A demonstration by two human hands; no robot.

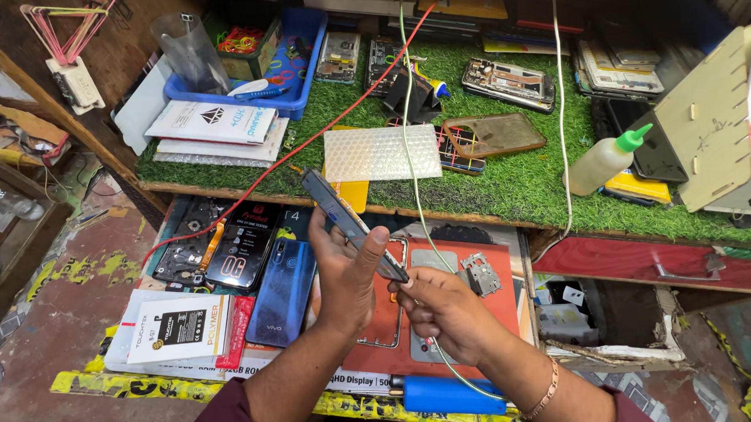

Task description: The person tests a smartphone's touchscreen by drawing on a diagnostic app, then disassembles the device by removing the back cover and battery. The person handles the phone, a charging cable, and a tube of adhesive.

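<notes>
So the phone (pixel 342 217) is up in the air, tilted edge-on above the red work mat (pixel 446 271), just below the front lip of the grass-covered shelf (pixel 510 188). The left hand (pixel 344 276) is wrapped around its lower half, thumb pressed along the side. The right hand (pixel 443 309) is pinched shut at the phone's bottom end, on something thin I can't make out, with a green wire (pixel 411 150) running right past it. If that's prying or probing, I'd say keep the phone steady with the left and work in small moves with the right, since the grip sits low and the top end hangs free. Room is tight: a red wire (pixel 338 120) crosses close to the phone's upper tip, and the shelf edge sits right behind it. Below, a metal frame (pixel 397 320), a small bracket plate (pixel 479 274) and a blue-handled tool (pixel 451 395) crowd the mat, while a blue phone back (pixel 282 291) and boxed parts (pixel 178 329) fill the left. The best free space looks to be straight up toward the person.
</notes>
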